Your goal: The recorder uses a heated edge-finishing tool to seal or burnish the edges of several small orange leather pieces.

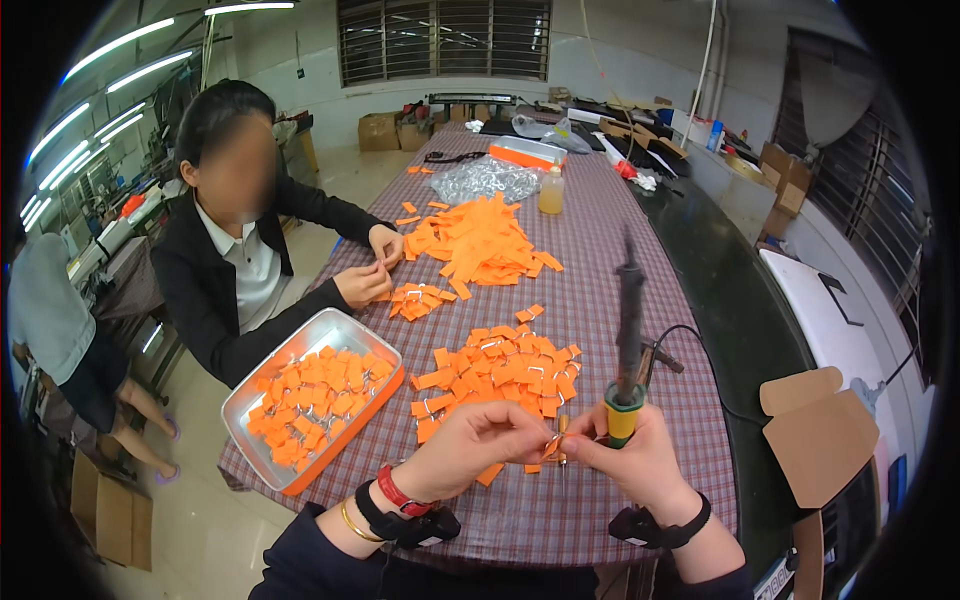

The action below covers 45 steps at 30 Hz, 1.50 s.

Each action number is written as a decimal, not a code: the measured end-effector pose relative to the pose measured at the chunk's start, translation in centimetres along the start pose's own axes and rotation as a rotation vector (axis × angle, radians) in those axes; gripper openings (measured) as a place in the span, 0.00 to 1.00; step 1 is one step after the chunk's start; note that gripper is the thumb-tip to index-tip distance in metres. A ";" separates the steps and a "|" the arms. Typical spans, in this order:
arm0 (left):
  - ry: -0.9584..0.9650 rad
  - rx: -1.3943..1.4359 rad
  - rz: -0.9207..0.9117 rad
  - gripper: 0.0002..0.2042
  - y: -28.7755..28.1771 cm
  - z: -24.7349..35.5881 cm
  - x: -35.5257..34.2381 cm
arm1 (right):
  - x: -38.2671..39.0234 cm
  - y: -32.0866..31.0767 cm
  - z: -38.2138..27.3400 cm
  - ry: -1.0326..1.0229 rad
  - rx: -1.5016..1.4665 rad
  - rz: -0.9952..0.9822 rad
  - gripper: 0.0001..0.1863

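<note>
Together, left and right hands hold one orange strip.

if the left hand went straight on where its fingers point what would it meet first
Past the small orange piece it pinches, the left hand would probably meet the right hand first, though the slim brown tool between them might come sooner; depth is unclear.

The fingers partly hide an orange piece.

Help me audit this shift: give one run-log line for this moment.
left hand: pinching small orange piece; right hand: fingertips close beside it; orange tabs: piled just ahead
</note>
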<state>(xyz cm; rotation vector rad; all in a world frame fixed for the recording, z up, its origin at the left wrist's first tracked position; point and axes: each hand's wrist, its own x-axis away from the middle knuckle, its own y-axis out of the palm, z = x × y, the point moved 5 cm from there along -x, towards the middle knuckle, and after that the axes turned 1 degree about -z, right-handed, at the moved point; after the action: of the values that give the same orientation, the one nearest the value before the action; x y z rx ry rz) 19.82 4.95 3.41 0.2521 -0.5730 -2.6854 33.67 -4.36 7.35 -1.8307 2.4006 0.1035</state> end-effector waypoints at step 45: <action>0.010 -0.096 0.208 0.10 1.8 -0.3 4.3 | 3.2 2.5 0.3 -0.108 -0.008 0.080 0.19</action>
<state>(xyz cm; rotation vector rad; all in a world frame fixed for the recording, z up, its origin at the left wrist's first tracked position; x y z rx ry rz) 16.58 1.60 3.48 0.1697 -0.4397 -2.5007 30.40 -6.74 6.51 -1.6859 2.4023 0.2143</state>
